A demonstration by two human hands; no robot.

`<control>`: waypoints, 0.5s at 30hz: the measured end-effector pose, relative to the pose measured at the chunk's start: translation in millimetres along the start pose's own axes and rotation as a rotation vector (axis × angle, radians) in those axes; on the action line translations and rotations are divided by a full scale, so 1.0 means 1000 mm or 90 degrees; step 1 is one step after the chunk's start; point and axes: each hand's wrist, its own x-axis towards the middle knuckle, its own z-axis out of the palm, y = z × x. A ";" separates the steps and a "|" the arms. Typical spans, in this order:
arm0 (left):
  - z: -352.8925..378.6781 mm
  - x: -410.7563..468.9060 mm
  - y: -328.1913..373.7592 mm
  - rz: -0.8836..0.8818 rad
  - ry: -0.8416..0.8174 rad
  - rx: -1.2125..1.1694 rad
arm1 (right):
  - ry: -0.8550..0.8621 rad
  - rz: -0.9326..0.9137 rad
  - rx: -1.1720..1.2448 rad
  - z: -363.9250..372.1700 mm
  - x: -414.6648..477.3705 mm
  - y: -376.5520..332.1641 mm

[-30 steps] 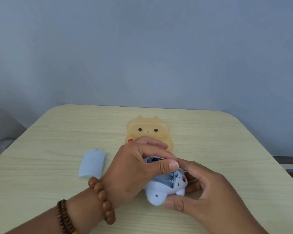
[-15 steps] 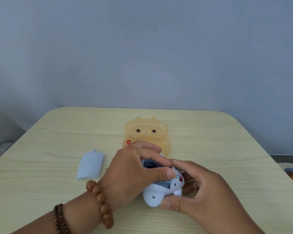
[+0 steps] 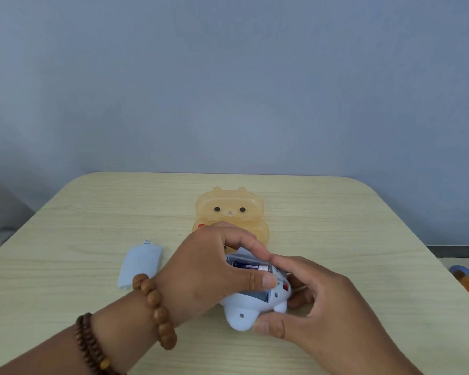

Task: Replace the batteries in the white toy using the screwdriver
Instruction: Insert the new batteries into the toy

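**Right now: both hands on white toy, battery bay open**

White toy (image 3: pixel 255 307) sits underside-up on the table (image 3: pixel 92 212), around 6 o'clock of the tabletop and close to the near edge. Its battery bay is uncovered. One battery (image 3: pixel 251 266) with a dark label lies crosswise in the far slot. There is a small red switch (image 3: pixel 285 287) on the toy at 3 o'clock of the bay.

Left hand (image 3: pixel 209 272) comes in from 8 o'clock and curls round the toy. Its thumb lies across the bay rim and its index finger arches over the battery. Right hand (image 3: pixel 322 301) comes in from 4 o'clock and also grips the toy, with the thumb on the near rounded end. Its index fingertip is at the battery's right end, and the other fingers are tucked behind the body. Cannot tell if either fingertip actually presses the battery.

Battery cover (image 3: pixel 140 263), pale and curved, lies flat on the table at 9 o'clock of the toy, apart from it. Orange bear-shaped case (image 3: pixel 230 212) lies at 12 o'clock, just behind the left hand's knuckles and partly hidden by them. A red item (image 3: pixel 201 226) shows through its lower left.

The left wrist wears a light wooden bead bracelet (image 3: pixel 155 307). A darker bead bracelet (image 3: pixel 90 342) sits further up the forearm. A plain grey-blue wall (image 3: pixel 228 90) stands behind the table.
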 end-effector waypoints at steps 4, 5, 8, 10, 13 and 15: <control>-0.004 0.001 -0.001 -0.006 0.000 -0.027 | 0.001 0.020 -0.002 0.000 0.001 -0.002; -0.006 0.001 -0.001 -0.008 -0.001 -0.035 | 0.002 0.026 -0.004 0.000 0.001 -0.003; -0.018 -0.007 -0.002 0.011 -0.043 0.006 | 0.005 0.037 -0.011 -0.001 0.001 -0.004; -0.025 -0.014 -0.003 0.030 -0.095 0.095 | 0.003 0.048 -0.011 -0.004 0.002 -0.005; -0.026 -0.021 -0.006 0.082 -0.091 0.205 | -0.018 0.069 -0.032 -0.009 0.003 -0.006; -0.024 -0.023 -0.009 0.106 -0.060 0.214 | -0.062 0.088 -0.029 -0.015 0.005 -0.009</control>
